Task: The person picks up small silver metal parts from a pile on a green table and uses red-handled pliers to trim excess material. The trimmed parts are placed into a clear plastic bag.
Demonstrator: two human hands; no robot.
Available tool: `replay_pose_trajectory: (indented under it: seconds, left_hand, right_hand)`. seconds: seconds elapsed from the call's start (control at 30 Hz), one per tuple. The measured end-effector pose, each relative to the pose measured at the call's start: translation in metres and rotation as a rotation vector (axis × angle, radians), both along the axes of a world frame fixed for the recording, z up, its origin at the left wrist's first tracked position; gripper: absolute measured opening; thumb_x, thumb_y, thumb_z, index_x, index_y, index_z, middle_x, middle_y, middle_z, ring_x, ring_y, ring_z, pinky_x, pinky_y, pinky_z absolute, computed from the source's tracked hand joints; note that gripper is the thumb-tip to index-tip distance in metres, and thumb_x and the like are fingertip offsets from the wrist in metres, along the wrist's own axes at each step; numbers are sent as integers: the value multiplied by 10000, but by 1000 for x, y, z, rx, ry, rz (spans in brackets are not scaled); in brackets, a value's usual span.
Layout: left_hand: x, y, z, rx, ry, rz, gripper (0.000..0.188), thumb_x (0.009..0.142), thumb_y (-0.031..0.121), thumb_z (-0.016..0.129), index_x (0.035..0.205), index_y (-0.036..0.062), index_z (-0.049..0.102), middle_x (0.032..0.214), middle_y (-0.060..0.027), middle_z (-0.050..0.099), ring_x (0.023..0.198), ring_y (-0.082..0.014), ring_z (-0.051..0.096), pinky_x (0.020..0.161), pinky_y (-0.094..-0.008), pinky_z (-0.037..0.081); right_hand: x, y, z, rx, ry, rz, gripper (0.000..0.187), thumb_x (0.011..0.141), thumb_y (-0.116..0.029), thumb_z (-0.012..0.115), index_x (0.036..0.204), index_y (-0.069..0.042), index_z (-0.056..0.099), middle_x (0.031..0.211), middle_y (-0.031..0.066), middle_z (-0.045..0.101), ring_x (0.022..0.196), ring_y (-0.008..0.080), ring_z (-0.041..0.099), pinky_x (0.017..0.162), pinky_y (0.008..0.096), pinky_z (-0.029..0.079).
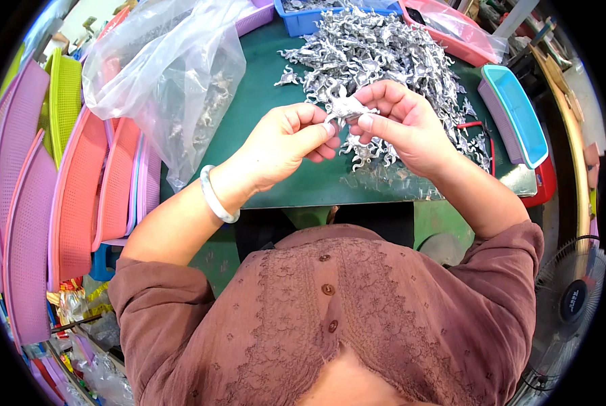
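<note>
Between my two hands, over the near part of the green table [266, 179], is a small silver metal casting [345, 108] with curved, arm-like points. My left hand [286, 142] pinches its left end between thumb and fingers. On the other side, my right hand [408, 128] grips the right end, thumb in front and fingers behind. Just beyond the hands spreads a big heap of similar silver castings [374, 51], some lying below my right fingers. A single loose casting [288, 76] lies left of the heap. What exact figure the held piece forms is too small to tell.
A clear plastic bag [161, 74] covers the table's left side. Stacked purple and coral baskets [80, 203] stand left. Blue [299, 24], pink [452, 40] and turquoise [516, 111] baskets border the heap. A red-handled tool [491, 152] lies right, and a fan [573, 301] stands at lower right.
</note>
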State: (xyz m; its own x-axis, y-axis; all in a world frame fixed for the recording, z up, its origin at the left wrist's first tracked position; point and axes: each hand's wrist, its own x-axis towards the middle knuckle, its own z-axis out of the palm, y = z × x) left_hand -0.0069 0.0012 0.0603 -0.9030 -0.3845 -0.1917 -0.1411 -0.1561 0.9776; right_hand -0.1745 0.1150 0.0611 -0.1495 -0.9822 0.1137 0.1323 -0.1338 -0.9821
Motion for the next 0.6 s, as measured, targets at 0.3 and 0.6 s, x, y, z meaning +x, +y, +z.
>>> replay_pose_trajectory:
  seconds: [0.3,0.6]
  left_hand:
    - [-3,-15,9,-429,-76,-203,129,864,137,489,853,12,521,752,-7,543,700,-67,510,663,-219,446]
    - [-3,-25,9,-318,-63,-150,146,875,168,495,868,27,532,748,-2,546,689,-69,512,651,-208,438]
  right_hand:
    - [-10,-1,-5,130,87,90,274,880,-218,488,1072,-22,495,846,48,588,734,98,553,662,231,455]
    - [-16,-4,-11,118,77,116,212,879,-181,488,1003,-13,530,782,37,591,663,85,543,618,218,450]
